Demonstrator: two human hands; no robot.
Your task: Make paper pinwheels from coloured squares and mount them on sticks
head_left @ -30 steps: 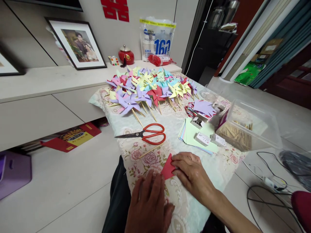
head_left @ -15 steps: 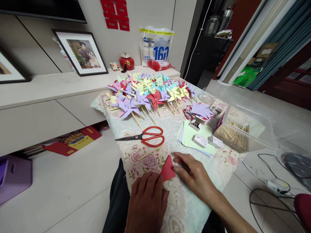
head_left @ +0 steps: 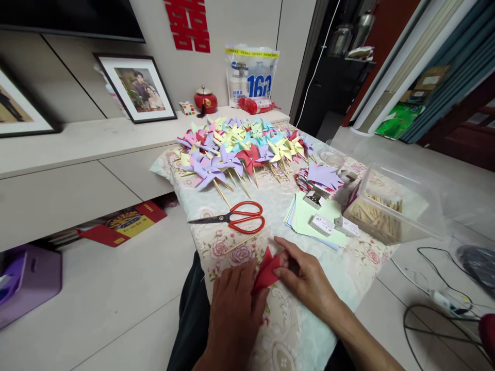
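Observation:
A folded red paper is lifted slightly off the floral tablecloth at the near edge of the table. My left hand pinches its lower left side and my right hand pinches its right side, so both hands hold it between them. A thin wooden stick lies just beyond the paper. Red-handled scissors rest shut a little further away.
A heap of coloured paper pinwheels fills the far half of the table. To the right lie a stack of coloured paper sheets, small white boxes and a clear tub of sticks. Cables run over the floor at right.
The red paper lay flat under my fingertips; now both hands have pinched it and raised it partly open. The camera has tilted a little.

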